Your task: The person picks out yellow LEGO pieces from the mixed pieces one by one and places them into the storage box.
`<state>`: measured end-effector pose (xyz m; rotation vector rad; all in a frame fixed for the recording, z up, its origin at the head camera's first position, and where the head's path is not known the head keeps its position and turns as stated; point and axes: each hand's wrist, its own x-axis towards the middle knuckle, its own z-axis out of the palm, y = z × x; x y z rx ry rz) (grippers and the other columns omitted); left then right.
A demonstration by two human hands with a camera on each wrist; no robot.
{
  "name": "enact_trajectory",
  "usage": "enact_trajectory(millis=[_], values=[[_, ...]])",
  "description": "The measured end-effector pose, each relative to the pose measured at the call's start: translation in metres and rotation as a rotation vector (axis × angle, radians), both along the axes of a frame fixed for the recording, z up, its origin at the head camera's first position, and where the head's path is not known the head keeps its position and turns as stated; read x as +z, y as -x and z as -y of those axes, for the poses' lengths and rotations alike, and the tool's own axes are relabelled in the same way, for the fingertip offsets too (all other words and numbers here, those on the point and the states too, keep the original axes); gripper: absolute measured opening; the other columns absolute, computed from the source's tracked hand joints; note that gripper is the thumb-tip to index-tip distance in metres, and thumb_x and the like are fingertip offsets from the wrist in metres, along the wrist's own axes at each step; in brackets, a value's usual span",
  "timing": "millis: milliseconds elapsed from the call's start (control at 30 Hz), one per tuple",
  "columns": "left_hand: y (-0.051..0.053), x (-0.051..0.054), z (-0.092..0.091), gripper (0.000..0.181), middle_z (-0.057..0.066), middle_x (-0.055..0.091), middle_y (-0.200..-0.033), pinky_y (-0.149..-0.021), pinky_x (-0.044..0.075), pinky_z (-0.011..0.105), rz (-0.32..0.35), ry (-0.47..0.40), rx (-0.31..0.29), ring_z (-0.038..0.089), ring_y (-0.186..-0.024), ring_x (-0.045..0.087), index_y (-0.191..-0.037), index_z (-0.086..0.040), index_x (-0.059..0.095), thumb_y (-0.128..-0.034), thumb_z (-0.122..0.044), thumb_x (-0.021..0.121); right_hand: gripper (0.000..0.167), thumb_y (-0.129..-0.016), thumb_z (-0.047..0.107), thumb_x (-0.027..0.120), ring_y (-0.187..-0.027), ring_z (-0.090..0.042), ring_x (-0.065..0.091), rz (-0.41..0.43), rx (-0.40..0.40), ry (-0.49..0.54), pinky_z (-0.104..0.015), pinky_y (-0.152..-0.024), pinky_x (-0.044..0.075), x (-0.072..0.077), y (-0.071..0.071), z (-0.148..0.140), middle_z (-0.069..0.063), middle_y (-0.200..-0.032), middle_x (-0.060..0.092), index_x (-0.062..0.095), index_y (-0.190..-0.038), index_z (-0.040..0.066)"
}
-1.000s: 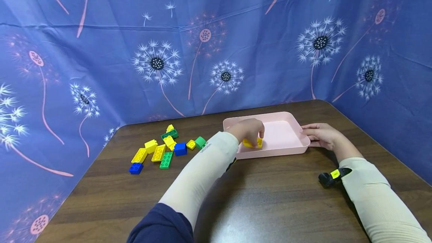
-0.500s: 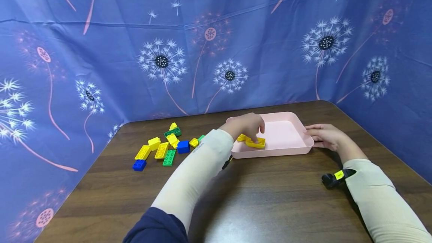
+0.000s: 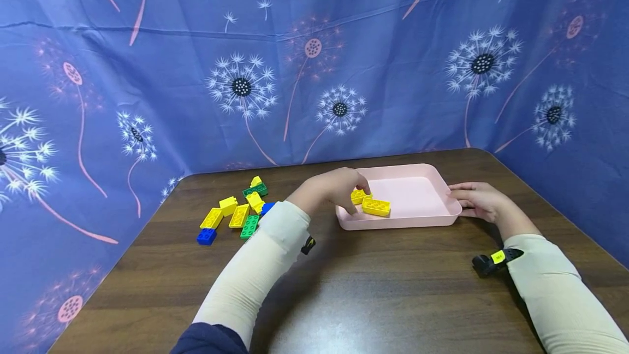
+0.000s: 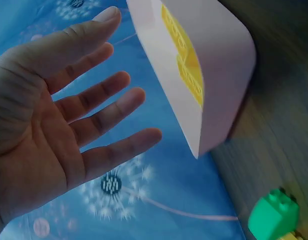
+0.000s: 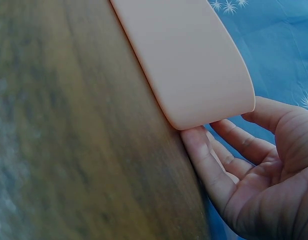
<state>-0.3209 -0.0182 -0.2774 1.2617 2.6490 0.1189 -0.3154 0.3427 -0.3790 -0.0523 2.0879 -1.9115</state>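
Observation:
A pink tray (image 3: 410, 220) lies on the table with two yellow toy bricks in its left end: one brick (image 3: 376, 207) near the front wall, the other brick (image 3: 360, 196) just behind it. My left hand (image 3: 331, 189) hovers at the tray's left end with nothing in its grasp. In the left wrist view, its fingers (image 4: 111, 105) are spread and apart from the tray wall. At the opposite end, my right hand (image 3: 479, 201) touches the right wall. The right wrist view has fingertips (image 5: 196, 142) resting against the tray's end.
Several loose bricks lie at the left of the brown table (image 3: 388, 283), among them a blue brick (image 3: 206, 236), a green brick (image 3: 249, 226) and a yellow brick (image 3: 211, 218). A rounded green brick (image 4: 274, 215) shows in the left wrist view. Blue patterned cloth (image 3: 393, 59) hangs behind.
My left hand has let go of the front yellow brick in the tray and moved left toward the tray's edge. My right hand stays at the right wall. The head view has shifted slightly.

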Motion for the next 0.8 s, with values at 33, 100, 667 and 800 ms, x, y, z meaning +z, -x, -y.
enact_trajectory(millis=[33, 100, 667, 800], values=[[-0.002, 0.0, 0.006, 0.05, 0.008, 0.064, -0.123, -0.095, 0.045, 0.026, 0.002, -0.013, 0.011, 0.022, -0.113, 0.057, -0.124, -0.006, 0.066, -0.0763, -0.014, 0.082, 0.017, -0.097, 0.009, 0.056, -0.082, -0.01, 0.068, -0.001, 0.0, -0.002, -0.032, -0.073, 0.057, -0.001, 0.0, -0.001, 0.004, -0.09, 0.07, 0.061, -0.113, 0.012], [-0.005, -0.001, 0.019, 0.05, 0.008, 0.064, -0.123, -0.093, 0.046, 0.028, 0.013, -0.05, 0.029, 0.023, -0.109, 0.059, -0.124, -0.005, 0.066, -0.0769, -0.014, 0.082, 0.015, -0.097, 0.009, 0.056, -0.082, -0.01, 0.068, -0.001, 0.0, 0.0, -0.032, -0.073, 0.057, -0.002, 0.0, -0.001, 0.004, -0.09, 0.07, 0.062, -0.109, 0.015], [-0.025, -0.02, 0.109, 0.044, 0.001, 0.068, -0.111, -0.089, 0.05, 0.034, -0.002, -0.263, 0.199, 0.023, -0.103, 0.063, -0.115, -0.009, 0.071, -0.0743, -0.014, 0.086, 0.02, -0.096, 0.008, 0.058, -0.081, -0.01, 0.068, -0.005, 0.001, 0.029, -0.032, -0.073, 0.057, -0.001, 0.001, -0.001, 0.003, -0.088, 0.071, 0.067, -0.093, 0.025], [-0.024, -0.023, 0.119, 0.043, 0.004, 0.069, -0.109, -0.086, 0.051, 0.035, -0.008, -0.293, 0.217, 0.027, -0.101, 0.064, -0.115, -0.007, 0.071, -0.0746, -0.013, 0.085, 0.017, -0.093, 0.012, 0.062, -0.081, -0.01, 0.069, -0.03, 0.027, 0.041, -0.032, -0.072, 0.057, -0.004, 0.002, -0.004, 0.004, -0.089, 0.071, 0.068, -0.092, 0.027]])
